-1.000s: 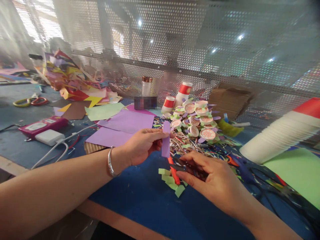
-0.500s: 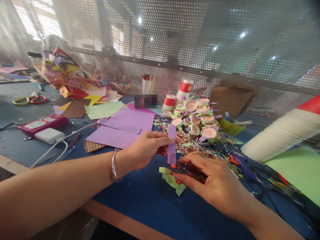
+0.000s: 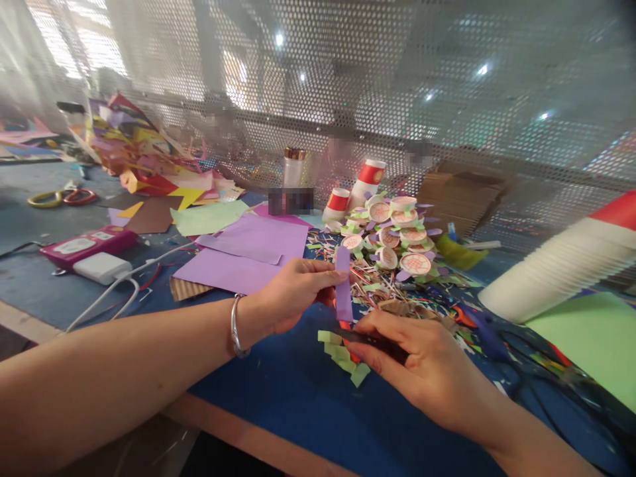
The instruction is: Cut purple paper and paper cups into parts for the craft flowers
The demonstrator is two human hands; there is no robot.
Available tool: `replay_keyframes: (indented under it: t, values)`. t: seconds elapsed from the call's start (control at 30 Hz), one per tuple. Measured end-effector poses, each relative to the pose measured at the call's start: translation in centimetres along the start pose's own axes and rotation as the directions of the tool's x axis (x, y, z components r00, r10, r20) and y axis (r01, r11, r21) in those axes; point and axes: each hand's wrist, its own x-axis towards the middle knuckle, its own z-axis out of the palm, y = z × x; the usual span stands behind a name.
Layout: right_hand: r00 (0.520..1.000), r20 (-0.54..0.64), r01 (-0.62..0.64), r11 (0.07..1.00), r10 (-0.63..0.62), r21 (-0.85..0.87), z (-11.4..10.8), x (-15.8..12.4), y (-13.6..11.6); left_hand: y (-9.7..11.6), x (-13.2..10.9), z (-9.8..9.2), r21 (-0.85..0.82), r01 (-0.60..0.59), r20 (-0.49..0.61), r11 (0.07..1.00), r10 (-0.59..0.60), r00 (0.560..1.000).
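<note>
1. Since a second ago, the narrow purple paper strip (image 3: 342, 291) has shifted right, and its lower end now meets the right hand (image 3: 427, 371).
2. The left hand (image 3: 293, 295) pinches the strip upright in closed fingers, above the blue tabletop (image 3: 298, 391).
3. The right hand's fingers are curled around dark scissors (image 3: 377, 342), just below the strip.
4. Small cut green paper scraps (image 3: 340, 351) lie beneath; large purple paper sheets (image 3: 248, 255) lie behind the left hand.

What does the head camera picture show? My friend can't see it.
A person's left hand pinches a purple paper strip upright while the right hand holds what look like dark scissors at its lower end, above green paper scraps on a blue table. Behind them sit purple sheets, a pile of paper-cup crafts and a stack of white cups.
</note>
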Motion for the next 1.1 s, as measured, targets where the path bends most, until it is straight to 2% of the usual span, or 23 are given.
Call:
replay_keyframes:
  t: [0.07, 0.13, 0.23, 0.3, 0.37, 0.57, 0.77, 1.0, 1.1]
  values:
    - [0.999, 0.038, 0.013, 1.000, -0.014, 0.024, 0.1, -0.1, -0.3, 0.2, 0.1, 0.0, -0.009, -0.016, -0.038, 1.000, 0.016, 0.999]
    - [1.000, 0.025, -0.007, 0.999, 0.006, 0.050, 0.1, -0.2, -0.4, 0.4, 0.1, -0.1, -0.006, -0.038, -0.073, 0.999, 0.038, 0.997]
    - [0.987, -0.107, -0.103, 0.986, 0.117, 0.133, -0.2, -0.3, -0.2, 0.5, 0.0, -0.1, 0.000, -0.066, -0.091, 0.998, 0.066, 0.994]
    - [0.953, -0.220, -0.161, 0.964, 0.207, 0.211, -0.5, -0.2, 0.0, 0.5, -0.2, -0.1, 0.003, -0.090, -0.094, 0.996, 0.090, 0.992]
    - [0.930, -0.261, -0.185, 0.944, 0.258, 0.274, -0.6, 0.1, 0.2, 0.6, -0.4, 0.2, -0.006, -0.114, -0.079, 0.993, 0.113, 0.990]
    - [0.928, -0.215, -0.179, 0.871, 0.304, 0.457, -0.1, 1.0, 0.1, 0.7, -1.3, 1.0, -0.105, -0.140, 0.041, 0.984, 0.145, 0.989]
    - [0.926, -0.206, -0.130, 0.780, 0.316, 0.613, -0.1, 1.2, 0.4, 0.2, -1.3, 1.1, -0.211, -0.120, 0.099, 0.970, 0.143, 0.985]
    - [0.935, -0.187, -0.127, 0.775, 0.302, 0.619, -0.6, 1.1, 0.4, 0.2, -1.3, 1.0, -0.256, -0.110, 0.088, 0.960, 0.136, 0.987]
    - [0.933, -0.193, -0.133, 0.787, 0.305, 0.602, -0.7, 1.0, 0.7, 0.3, -1.3, 0.8, -0.219, -0.111, 0.081, 0.969, 0.131, 0.988]
